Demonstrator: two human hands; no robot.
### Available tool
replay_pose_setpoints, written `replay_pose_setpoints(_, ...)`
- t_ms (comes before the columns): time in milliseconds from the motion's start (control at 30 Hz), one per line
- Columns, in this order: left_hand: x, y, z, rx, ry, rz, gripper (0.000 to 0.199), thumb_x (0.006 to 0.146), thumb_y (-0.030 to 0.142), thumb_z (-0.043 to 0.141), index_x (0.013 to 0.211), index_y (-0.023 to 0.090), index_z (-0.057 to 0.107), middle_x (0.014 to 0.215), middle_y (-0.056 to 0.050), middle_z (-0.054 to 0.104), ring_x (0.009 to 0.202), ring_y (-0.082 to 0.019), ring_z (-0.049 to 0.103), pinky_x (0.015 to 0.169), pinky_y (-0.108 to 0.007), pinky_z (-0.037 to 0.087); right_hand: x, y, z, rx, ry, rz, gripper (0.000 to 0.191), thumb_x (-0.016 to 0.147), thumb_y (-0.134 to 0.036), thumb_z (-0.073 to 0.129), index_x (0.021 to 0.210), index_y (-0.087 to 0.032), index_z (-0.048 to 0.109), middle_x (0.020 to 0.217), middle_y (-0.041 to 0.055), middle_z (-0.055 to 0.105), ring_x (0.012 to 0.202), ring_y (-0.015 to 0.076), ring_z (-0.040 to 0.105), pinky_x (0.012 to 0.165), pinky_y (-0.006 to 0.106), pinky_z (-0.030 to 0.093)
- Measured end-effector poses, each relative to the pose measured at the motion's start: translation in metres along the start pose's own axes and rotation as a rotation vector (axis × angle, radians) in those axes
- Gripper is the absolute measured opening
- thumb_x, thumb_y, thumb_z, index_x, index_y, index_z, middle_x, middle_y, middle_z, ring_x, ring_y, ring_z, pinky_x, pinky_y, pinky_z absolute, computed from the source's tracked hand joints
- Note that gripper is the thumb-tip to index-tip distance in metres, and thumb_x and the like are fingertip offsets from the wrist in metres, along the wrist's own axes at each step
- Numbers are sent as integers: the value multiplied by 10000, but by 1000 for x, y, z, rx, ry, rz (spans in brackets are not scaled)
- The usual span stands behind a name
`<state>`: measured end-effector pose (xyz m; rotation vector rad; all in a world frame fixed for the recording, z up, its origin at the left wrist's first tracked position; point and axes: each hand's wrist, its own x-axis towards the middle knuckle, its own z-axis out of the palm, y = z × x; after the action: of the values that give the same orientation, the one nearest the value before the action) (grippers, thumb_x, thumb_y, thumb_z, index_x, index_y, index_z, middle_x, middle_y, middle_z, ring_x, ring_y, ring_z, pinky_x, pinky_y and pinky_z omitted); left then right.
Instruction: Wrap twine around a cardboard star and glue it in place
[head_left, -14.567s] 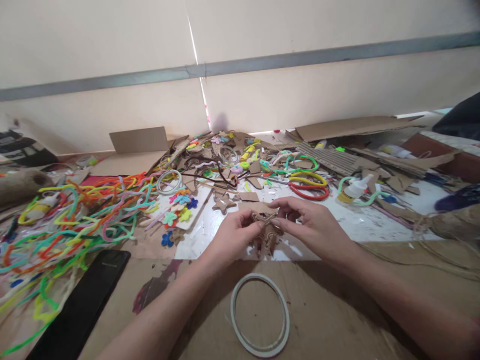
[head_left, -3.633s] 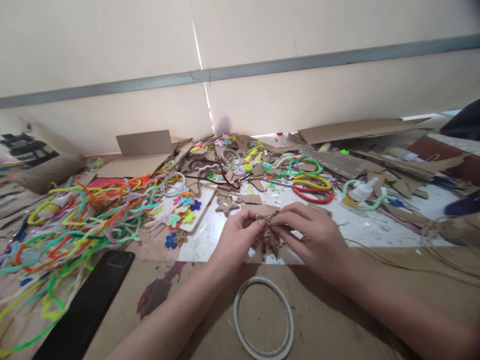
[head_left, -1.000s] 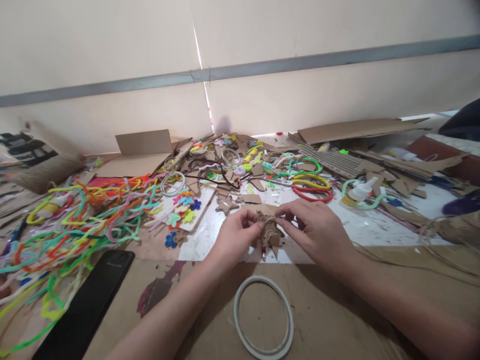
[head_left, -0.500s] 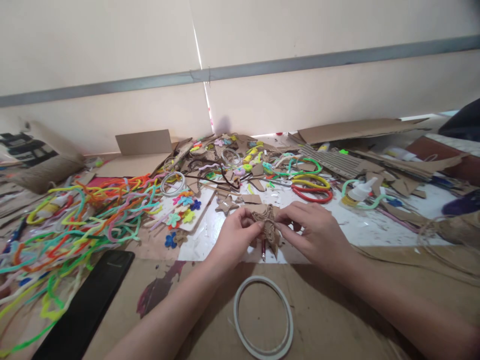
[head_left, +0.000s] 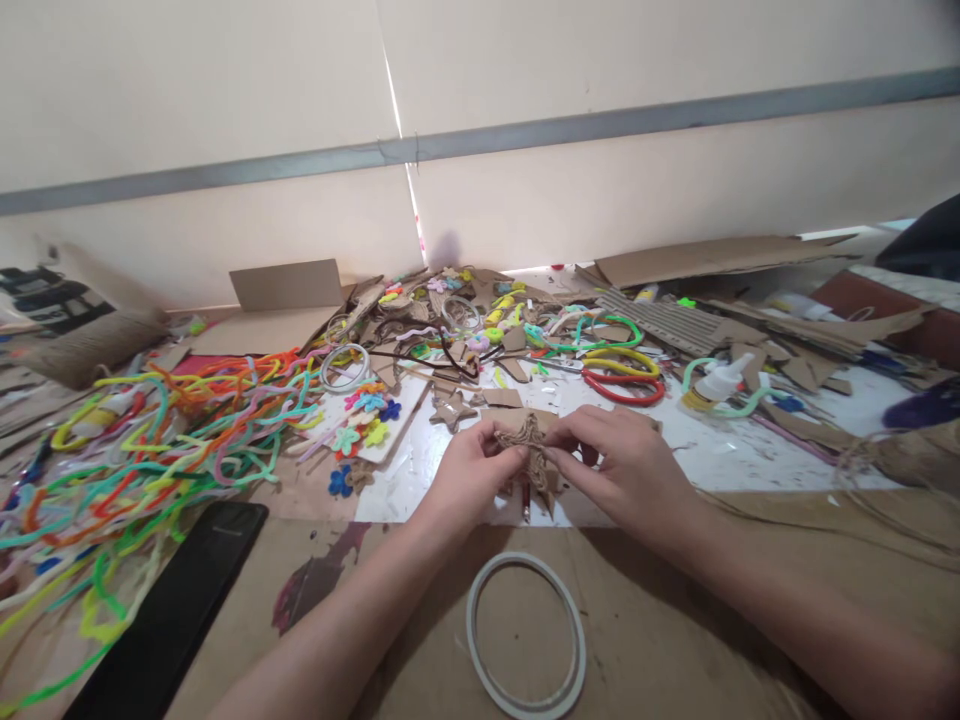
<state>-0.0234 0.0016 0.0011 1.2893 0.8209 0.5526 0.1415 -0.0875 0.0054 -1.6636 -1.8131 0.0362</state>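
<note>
A small star-shaped piece covered in brown twine (head_left: pixel 531 436) is between my two hands near the middle of the table. My left hand (head_left: pixel 480 465) pinches its left side between thumb and fingers. On the right side, my right hand (head_left: pixel 615 455) has thumb and index finger pressed together at the twine. Below the star a dark red pen-like stick (head_left: pixel 526 500) shows in part. A cardboard star (head_left: pixel 452 409) lies just beyond my left hand. Twine (head_left: pixel 817 530) runs off to the right from behind my right forearm.
Nearest me lies a white tape ring (head_left: pixel 472 630). Coloured pipe cleaners (head_left: pixel 217 430) and a black phone-like slab (head_left: pixel 172 610) are at left. Felt flowers (head_left: pixel 375 432), a glue bottle (head_left: pixel 724 382) and cardboard scraps (head_left: pixel 667 322) spread behind. A twine roll (head_left: pixel 911 455) sits at right.
The twine-covered star has tilted and its points show more openly. My right fingers have shifted slightly left along it.
</note>
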Motion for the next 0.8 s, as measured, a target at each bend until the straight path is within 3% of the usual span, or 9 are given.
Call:
replay_pose_setpoints(233,-3,2,1,-90,-3,1,187,692,258,740,783,162,607,634,12,632,519,-101,538,539,-217,403,4,5,1,337,-11,360,245,825,-425,688,933,-211,635,782,13,669,635,160,563,569,274,426)
replay_pose_setpoints(433,-2,1,1,-82,-69,-33,236,690,304,752,813,173,599,632,10,633,519,-113,543,546,-228,400,8,6,0,606,-168,399,236,859,-422,629,841,-192,676,790,31,705,728,190,614,638,292,451)
replay_pose_setpoints(633,1,3,-8,21,-84,14,268,777,427,696,755,164,649,662,9,602,582,-111,530,564,-223,388,5,6,0,469,-106,358,186,843,-375,630,829,-202,697,759,16,695,705,182,587,608,282,427)
replay_pose_setpoints(800,-1,-1,-6,152,-95,48,171,773,314,688,848,161,677,697,-14,663,588,-139,596,579,-239,442,4,4,-1,400,-85,350,186,847,-375,621,815,-209,697,745,15,697,691,182,580,595,283,416)
